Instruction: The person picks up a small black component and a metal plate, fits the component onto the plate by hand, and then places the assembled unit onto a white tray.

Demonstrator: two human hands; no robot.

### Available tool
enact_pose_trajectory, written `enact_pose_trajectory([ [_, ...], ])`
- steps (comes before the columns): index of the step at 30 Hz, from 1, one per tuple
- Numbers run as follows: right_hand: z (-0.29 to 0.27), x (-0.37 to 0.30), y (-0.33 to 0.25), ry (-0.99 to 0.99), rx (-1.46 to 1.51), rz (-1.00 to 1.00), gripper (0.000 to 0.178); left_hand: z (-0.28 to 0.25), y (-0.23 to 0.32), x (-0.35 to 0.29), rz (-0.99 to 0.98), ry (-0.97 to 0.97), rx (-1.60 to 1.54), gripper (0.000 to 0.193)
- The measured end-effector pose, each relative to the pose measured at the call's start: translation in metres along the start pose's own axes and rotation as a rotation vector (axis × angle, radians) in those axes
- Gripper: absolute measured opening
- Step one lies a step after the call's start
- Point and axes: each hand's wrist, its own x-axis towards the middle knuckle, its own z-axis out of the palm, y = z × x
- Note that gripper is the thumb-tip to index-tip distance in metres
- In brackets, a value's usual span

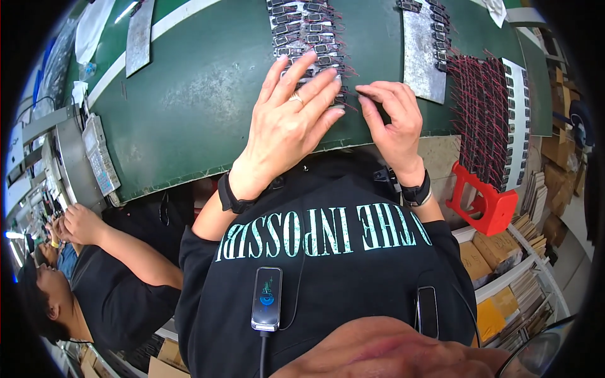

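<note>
The small black modules (319, 28) sat on the green worktop (189, 113), in two columns that ran from the far edge toward the person. Each was a squat, dark block with a rectangular face framed by a pale outline, and thin red and dark wires stuck out at its right side. The blocks lay closely one behind another, roughly level, with a whitish backing (301, 26) showing between the columns; the wire ends splayed unevenly.

The left hand (283, 126) was spread wide over the near end of the columns, its fingers long and slightly parted, covering several blocks. The right hand (398, 116) was just to the right of them, thumb and forefinger drawn to a narrow gap; whether a wire lay between them could not be told.

Farther right, a grey metal plate (423, 69) bore similar dark blocks along its right edge. Beyond it, a dense mass of red and black wires (482, 120) hung beside a pale strip (520, 113) lined with dark pieces, above a red plastic stool (495, 211).
</note>
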Motion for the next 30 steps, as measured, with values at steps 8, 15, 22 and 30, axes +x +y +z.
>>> enact_pose_trajectory([
  [8, 0.0, 0.001, 0.001, -0.001, 0.017, -0.002, 0.02, -0.005, -0.002, 0.013, -0.084, -0.134, 0.094, 0.041],
  [15, -0.001, 0.004, 0.001, -0.019, 0.04, 0.02, 0.02, -0.004, -0.015, 0.036, -0.09, -0.151, 0.229, 0.046],
  [22, 0.0, 0.004, 0.001, -0.004, 0.05, 0.0, 0.02, -0.009, -0.02, 0.045, -0.069, -0.182, 0.239, 0.049],
  [30, -0.002, 0.005, 0.0, -0.005, 0.067, 0.006, 0.021, -0.006, -0.037, 0.057, -0.018, -0.227, 0.341, 0.051],
])
